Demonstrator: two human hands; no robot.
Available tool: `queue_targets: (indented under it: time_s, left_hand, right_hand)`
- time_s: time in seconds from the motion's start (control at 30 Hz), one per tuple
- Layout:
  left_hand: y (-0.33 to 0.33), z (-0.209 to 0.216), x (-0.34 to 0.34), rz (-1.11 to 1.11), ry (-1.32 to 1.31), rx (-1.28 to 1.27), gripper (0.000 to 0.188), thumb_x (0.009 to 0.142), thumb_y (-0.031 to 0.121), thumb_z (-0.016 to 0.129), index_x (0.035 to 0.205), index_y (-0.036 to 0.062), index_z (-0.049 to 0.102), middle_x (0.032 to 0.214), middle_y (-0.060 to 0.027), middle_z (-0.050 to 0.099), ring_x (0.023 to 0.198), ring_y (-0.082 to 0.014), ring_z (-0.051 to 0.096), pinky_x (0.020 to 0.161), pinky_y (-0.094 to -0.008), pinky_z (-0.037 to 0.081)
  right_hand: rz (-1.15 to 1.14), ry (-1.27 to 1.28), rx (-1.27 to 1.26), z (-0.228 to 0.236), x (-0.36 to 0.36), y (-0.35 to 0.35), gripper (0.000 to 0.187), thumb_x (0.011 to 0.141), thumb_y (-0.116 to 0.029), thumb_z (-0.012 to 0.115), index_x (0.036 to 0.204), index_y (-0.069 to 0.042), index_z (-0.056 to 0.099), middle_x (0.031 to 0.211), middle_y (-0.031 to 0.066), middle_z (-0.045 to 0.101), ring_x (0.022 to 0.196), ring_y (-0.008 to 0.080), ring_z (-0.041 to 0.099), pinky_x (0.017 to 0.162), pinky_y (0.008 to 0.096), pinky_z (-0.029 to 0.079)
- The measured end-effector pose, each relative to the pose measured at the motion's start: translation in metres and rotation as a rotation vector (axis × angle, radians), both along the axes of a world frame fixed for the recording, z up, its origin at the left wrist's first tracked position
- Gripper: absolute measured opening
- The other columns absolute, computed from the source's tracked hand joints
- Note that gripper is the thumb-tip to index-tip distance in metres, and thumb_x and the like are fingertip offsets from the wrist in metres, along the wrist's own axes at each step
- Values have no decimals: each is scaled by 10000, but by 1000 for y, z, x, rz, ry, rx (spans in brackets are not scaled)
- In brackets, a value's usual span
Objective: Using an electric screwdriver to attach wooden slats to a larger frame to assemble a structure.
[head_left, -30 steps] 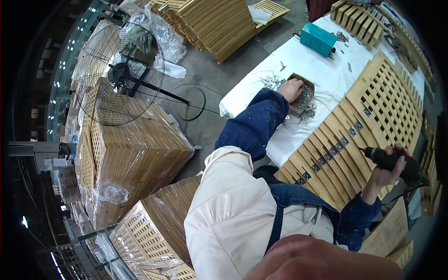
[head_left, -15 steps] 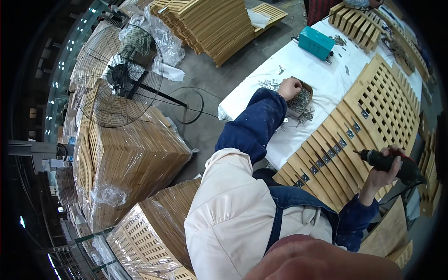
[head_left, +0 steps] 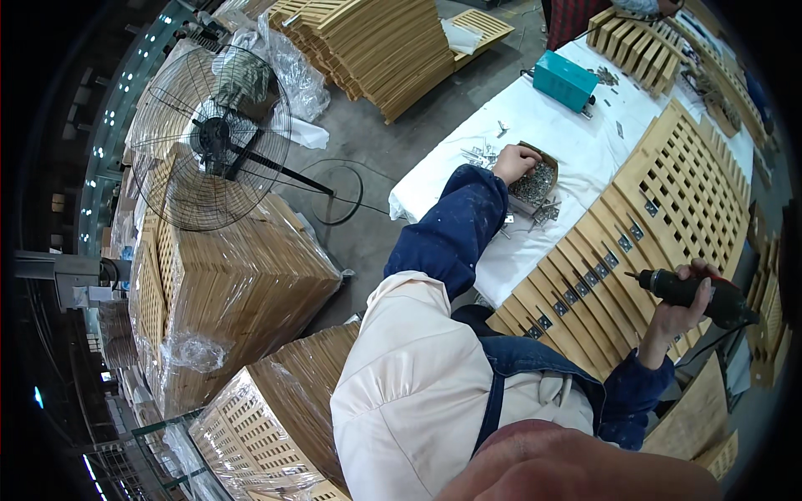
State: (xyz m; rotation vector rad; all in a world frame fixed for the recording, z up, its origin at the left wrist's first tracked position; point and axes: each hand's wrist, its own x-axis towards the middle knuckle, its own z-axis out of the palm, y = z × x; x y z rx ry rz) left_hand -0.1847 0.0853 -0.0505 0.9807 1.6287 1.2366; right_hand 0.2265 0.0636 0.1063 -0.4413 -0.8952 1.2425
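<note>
My left hand (head_left: pixel 513 164) reaches over a small box of screws (head_left: pixel 543 177) on the white-covered table. Its fingers are bent together at the screws, and anything between the fingertips is hidden. My right hand (head_left: pixel 687 302) is wrapped around a dark electric screwdriver (head_left: pixel 695 296), its bit pointing left over the wooden panels. Below it, slatted wooden panels (head_left: pixel 576 313) lie overlapped in a row, with small metal hinges (head_left: pixel 591 277) lined up across them. A lattice panel (head_left: pixel 689 179) forms the far end of the row.
Loose hinges (head_left: pixel 483 154) lie beside the box. A teal power unit (head_left: pixel 565 81) stands farther back on the table. Another person's plaid garment (head_left: pixel 566 23) shows at the far edge. To the left are a floor fan (head_left: pixel 213 138) and plastic-wrapped panel stacks (head_left: pixel 242 275).
My left hand has shifted slightly left and down, still at the screw box. My right hand and the screwdriver have moved a little left.
</note>
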Motion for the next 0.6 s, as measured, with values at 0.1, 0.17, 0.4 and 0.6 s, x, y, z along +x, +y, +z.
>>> queue_targets:
  time_s: [0.1, 0.17, 0.4, 0.6]
  left_hand:
    - [1, 7, 9, 72, -109, 1, 203, 907, 3, 676, 1084, -32, 769, 859, -93, 756, 721, -149, 713, 659, -279, 588]
    - [-1, 10, 7, 105, -103, 9, 202, 894, -22, 667, 1064, -25, 775, 847, -115, 759, 702, -160, 717, 630, -285, 588]
    - [-7, 11, -10, -19, 776, 125, 219, 851, 83, 727, 1063, 50, 775, 937, -185, 749, 846, -332, 725, 812, -383, 573]
    - [-10, 19, -5, -154, 840, 85, 210, 855, 98, 731, 1055, 48, 772, 976, -187, 750, 916, -335, 724, 857, -402, 564]
  right_hand:
    - [-28, -34, 13, -1, 3, 0, 285, 982, -167, 629, 1232, -31, 609, 1118, 168, 670, 864, 190, 616, 786, 326, 528]
    - [-36, -22, -12, 0, 0, -1, 280, 982, -165, 629, 1228, -33, 611, 1121, 167, 670, 860, 188, 615, 790, 324, 527]
    - [-21, -20, -14, -2, -1, 0, 280, 985, -171, 634, 1225, -29, 612, 1123, 169, 670, 864, 187, 619, 791, 326, 530]
    - [-3, -3, -25, -3, -3, 0, 293, 981, -176, 645, 1229, -23, 609, 1117, 174, 667, 872, 191, 626, 786, 328, 532]
